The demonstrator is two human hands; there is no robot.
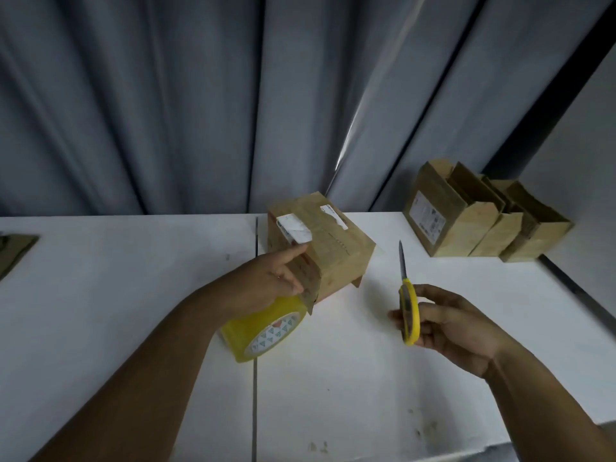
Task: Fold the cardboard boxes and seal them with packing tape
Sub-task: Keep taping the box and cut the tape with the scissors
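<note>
While both forearms reach in from 6 o'clock, the left hand (276, 278) rests against the near-left end of the cardboard box (330, 251), which lies on its side at the centre of the white table (133, 278). Its forefinger is straight and touches the box's upper edge just below a white label (295, 230). The other fingers lie at a loose end flap (311, 285) and are partly hidden by it. The yellow tape roll (263, 331) sits directly under this hand, toward 7 o'clock of the box. Whether the hand grips the roll or only the flap cannot be told.

The right hand (460, 328), at 4 o'clock of the box and well apart from it, curls its fingers round the yellow handles of the scissors (408, 311). The blades are together and point to 12 o'clock, clear of the table.

The table runs the full width of the view, and a dark seam (255, 378) crosses it from 12 to 6 o'clock. A grey pleated curtain (166, 95) hangs behind its far edge. Three open-topped boxes (466, 218) stand touching in a row at 2 o'clock, beside a pale wall (580, 155). The nearest of them bears a printed label. A flat dark piece (13, 251), cut off by the frame, lies at 9 o'clock.
</note>
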